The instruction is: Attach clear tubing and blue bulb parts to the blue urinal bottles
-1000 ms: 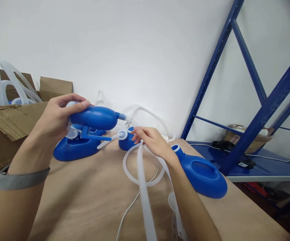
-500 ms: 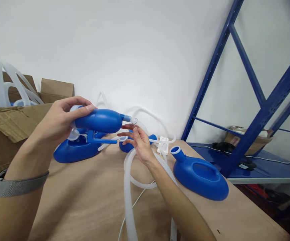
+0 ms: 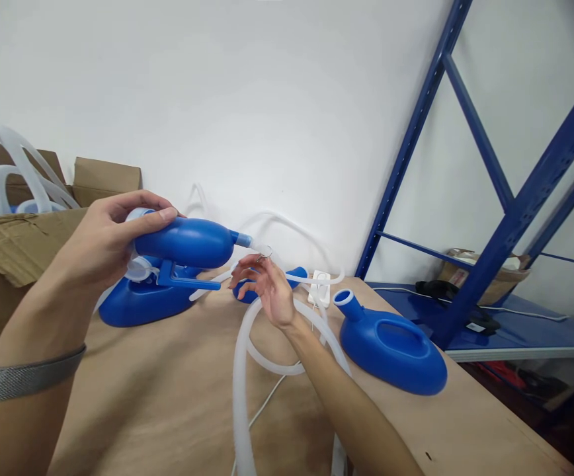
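Note:
My left hand (image 3: 118,231) is closed around the pale-rimmed end of a blue plastic urinal head (image 3: 188,243), held tilted above the table. The head has a flat blue handle under it and a narrow spout pointing right. A translucent hose (image 3: 261,247) sits on the spout's tip. At that joint my right hand (image 3: 270,291) pinches a thin metal wire clamp (image 3: 266,252) between thumb and forefinger, its other fingers loosely curled. The hose runs on behind the right hand and loops on the table.
Blue urinal bottles stand on the wooden table (image 3: 158,396): one at right (image 3: 391,344), one behind my left hand (image 3: 143,301), another behind the right hand. A cardboard box (image 3: 29,244) with hoses stands left. A white power adapter (image 3: 319,288) and blue shelf rack (image 3: 410,158) are beyond.
The whole view has shifted slightly, so most things sit a little further left. My right hand has turned a little at the clamp; the left hand keeps its hold.

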`<state>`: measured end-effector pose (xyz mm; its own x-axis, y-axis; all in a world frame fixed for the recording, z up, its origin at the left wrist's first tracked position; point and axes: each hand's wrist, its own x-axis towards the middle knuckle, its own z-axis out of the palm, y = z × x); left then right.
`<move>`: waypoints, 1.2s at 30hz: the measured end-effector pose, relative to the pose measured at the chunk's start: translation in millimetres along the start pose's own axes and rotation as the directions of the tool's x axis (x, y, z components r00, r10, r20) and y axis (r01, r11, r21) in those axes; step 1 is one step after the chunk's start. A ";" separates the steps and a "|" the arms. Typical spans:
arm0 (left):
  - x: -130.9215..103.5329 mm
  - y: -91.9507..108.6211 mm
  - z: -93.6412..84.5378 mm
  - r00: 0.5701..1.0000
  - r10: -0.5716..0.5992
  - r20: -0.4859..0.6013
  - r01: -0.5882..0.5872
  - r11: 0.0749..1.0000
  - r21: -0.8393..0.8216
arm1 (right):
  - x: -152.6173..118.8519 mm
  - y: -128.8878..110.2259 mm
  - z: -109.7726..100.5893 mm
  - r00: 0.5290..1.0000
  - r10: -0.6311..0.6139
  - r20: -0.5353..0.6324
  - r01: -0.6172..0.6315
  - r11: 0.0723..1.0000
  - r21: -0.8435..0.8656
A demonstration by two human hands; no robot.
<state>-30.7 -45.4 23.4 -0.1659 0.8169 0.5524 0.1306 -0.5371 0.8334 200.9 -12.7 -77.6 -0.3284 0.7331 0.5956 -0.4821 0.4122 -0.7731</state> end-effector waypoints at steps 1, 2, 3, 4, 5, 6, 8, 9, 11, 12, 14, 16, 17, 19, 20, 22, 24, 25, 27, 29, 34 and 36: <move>0.0 0.2 0.1 1.000 0.002 -0.003 -0.002 1.000 0.003 | 0.0 0.3 0.5 1.000 -0.002 -0.005 0.002 1.000 0.000; 0.1 0.2 -0.2 1.000 0.006 -0.004 -0.006 1.000 0.005 | 0.0 0.3 1.2 1.000 -0.005 -0.004 0.005 1.000 0.003; 0.2 -0.1 -0.6 1.000 0.006 -0.002 -0.006 1.000 0.006 | 0.0 0.2 2.1 1.000 -0.009 0.001 0.009 1.000 0.008; 0.4 -0.7 -1.1 1.000 0.007 -0.002 -0.007 1.000 0.005 | 0.0 -0.1 3.0 1.000 -0.014 0.007 0.014 1.000 0.014; 0.5 -1.6 -1.4 1.000 0.008 0.001 -0.008 1.000 0.004 | 0.1 -0.5 4.0 1.000 -0.019 0.009 0.019 1.000 0.017; 0.5 -2.7 -1.4 1.000 0.012 0.006 -0.012 1.000 0.008 | 0.1 -0.9 4.9 1.000 -0.022 0.006 0.022 1.000 0.015; -0.1 -5.3 1.0 0.999 0.028 0.030 -0.029 0.999 0.035 | 0.2 -1.2 6.7 1.000 -0.017 -0.014 0.017 1.000 -0.007; -0.8 -6.5 3.5 0.998 0.039 0.049 -0.041 0.998 0.053 | 0.4 -1.2 7.3 1.000 -0.012 -0.028 0.011 1.000 -0.022; -2.8 -8.1 10.8 0.995 0.056 0.088 -0.064 0.993 0.096 | 0.8 -1.0 7.7 0.998 -0.014 -0.057 0.012 0.999 -0.041; -3.9 -8.4 14.9 0.993 0.067 0.098 -0.078 0.990 0.114 | 1.1 -1.0 7.5 0.997 -0.023 -0.075 0.020 0.999 -0.043; -5.4 -8.5 22.3 0.991 0.087 0.102 -0.100 0.986 0.133 | 2.0 -1.5 6.4 0.992 -0.046 -0.114 0.040 0.998 -0.050; -5.6 -8.8 26.7 0.991 0.088 0.104 -0.102 0.985 0.138 | 2.7 -2.7 5.4 0.988 -0.057 -0.145 0.048 0.997 -0.065; -5.3 -9.2 27.5 0.991 0.074 0.113 -0.089 0.987 0.133 | 2.8 -3.5 5.3 0.986 -0.059 -0.155 0.048 0.996 -0.074; -4.1 -10.3 26.8 0.990 0.017 0.138 -0.032 0.994 0.105 | 2.7 -5.3 6.2 0.983 -0.067 -0.169 0.052 0.995 -0.089; -3.6 -10.6 25.8 0.988 -0.020 0.152 0.008 0.997 0.081 | 2.4 -6.3 7.1 0.982 -0.071 -0.174 0.054 0.993 -0.101; -3.0 -10.4 23.3 0.978 -0.101 0.181 0.099 0.995 0.022 | 1.9 -8.2 9.2 0.981 -0.076 -0.176 0.052 0.989 -0.136; -3.2 -8.9 21.0 0.966 -0.166 0.199 0.174 0.985 -0.023 | 1.6 -9.6 10.6 0.983 -0.071 -0.168 0.040 0.983 -0.180; -3.5 -7.8 20.1 0.961 -0.187 0.205 0.198 0.980 -0.034 | 1.7 -10.0 10.8 0.984 -0.068 -0.166 0.034 0.979 -0.202; -4.0 -5.9 18.8 0.955 -0.209 0.210 0.221 0.974 -0.038 | 2.5 -9.9 10.0 0.983 -0.065 -0.173 0.023 0.972 -0.233; -4.0 -5.3 18.1 0.953 -0.216 0.212 0.227 0.974 -0.027 | 3.7 -9.4 8.3 0.981 -0.046 -0.186 0.001 0.971 -0.238; -2.8 -8.9 18.1 0.958 -0.193 0.210 0.192 0.981 0.028 | 5.6 -8.9 5.6 0.986 0.111 -0.127 -0.125 0.986 -0.110; -2.7 -10.5 18.2 0.972 -0.143 0.186 0.136 0.989 0.053 | 6.1 -7.8 5.8 0.984 0.139 -0.113 -0.146 0.988 -0.050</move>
<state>-13.8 -38.1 12.8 0.0013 0.9102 0.4142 0.1582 -0.4092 0.8986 197.9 -14.6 -66.6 -0.2983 0.8398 0.4536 -0.3876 0.3277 -0.8616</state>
